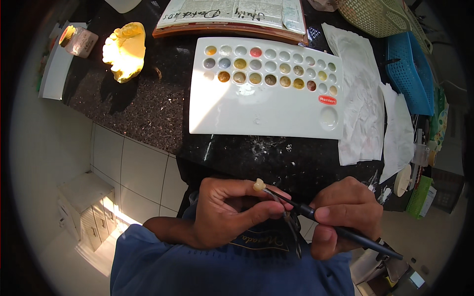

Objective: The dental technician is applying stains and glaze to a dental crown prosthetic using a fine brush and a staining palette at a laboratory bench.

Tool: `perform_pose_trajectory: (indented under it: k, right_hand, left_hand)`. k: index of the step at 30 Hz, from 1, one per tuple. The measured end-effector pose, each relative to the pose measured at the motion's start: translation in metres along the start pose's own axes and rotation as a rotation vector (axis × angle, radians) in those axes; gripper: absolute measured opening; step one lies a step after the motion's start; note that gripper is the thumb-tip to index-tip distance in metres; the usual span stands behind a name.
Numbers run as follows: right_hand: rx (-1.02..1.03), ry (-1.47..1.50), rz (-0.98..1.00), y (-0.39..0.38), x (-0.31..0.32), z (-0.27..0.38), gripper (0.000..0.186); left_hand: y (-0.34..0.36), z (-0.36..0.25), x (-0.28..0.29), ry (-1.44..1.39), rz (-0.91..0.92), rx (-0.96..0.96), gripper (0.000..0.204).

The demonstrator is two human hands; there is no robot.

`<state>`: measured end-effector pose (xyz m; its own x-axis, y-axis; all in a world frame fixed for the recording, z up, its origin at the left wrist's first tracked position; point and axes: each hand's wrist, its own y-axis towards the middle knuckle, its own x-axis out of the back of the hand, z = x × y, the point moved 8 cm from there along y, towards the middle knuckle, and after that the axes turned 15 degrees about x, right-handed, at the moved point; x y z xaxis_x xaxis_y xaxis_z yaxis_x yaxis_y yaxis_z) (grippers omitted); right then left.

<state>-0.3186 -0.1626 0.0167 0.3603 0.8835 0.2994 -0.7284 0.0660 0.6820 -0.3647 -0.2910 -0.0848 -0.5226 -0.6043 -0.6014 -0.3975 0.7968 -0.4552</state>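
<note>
In front of my body, my left hand pinches a thin pair of metal forceps between thumb and fingers. At the forceps' tip sits a small cream-coloured tooth crown, just above my index finger. My right hand grips a dark-handled brush like a pen. The brush's fine tip points left and reaches the crown; whether it touches is too small to tell. Beyond both hands lies a white porcelain mixing palette, its small round wells filled with yellow, brown, grey and red pastes.
A sunlit yellow dental cast and a small capped jar stand far left. A newspaper-covered book lies behind the palette. White tissue, a blue basket and a green box are right. The dark counter ends near me.
</note>
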Motion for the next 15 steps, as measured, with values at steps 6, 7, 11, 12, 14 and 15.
perform_pose_trajectory:
  k: [6, 7, 11, 12, 14, 15]
  right_hand:
    - [0.009, -0.002, 0.011, 0.0015, -0.0011, -0.0005, 0.022]
    - [0.009, -0.004, 0.01, 0.0016, -0.0006, -0.0002, 0.022]
    - [0.023, 0.03, 0.003, -0.0004, -0.0004, -0.0004, 0.023]
    - [0.025, 0.03, -0.009, -0.0009, 0.0003, -0.001, 0.023]
    - [0.021, 0.028, 0.01, 0.0019, -0.001, -0.0008, 0.024]
    - [0.016, 0.026, 0.03, 0.0031, -0.0024, -0.0007, 0.025]
  left_hand:
    - [-0.0002, -0.0041, -0.0019, 0.061, 0.003, 0.062, 0.019]
    - [-0.0001, -0.0037, -0.0024, 0.09, 0.003, 0.078, 0.019]
    - [0.0002, -0.0024, -0.0021, 0.09, 0.006, 0.051, 0.02]
    - [0.0001, -0.0018, -0.0017, 0.07, 0.01, 0.047, 0.02]
    - [0.0001, -0.0006, -0.0009, 0.051, 0.017, 0.045, 0.02]
    - [-0.0004, -0.0012, -0.001, 0.036, 0.035, 0.029, 0.019]
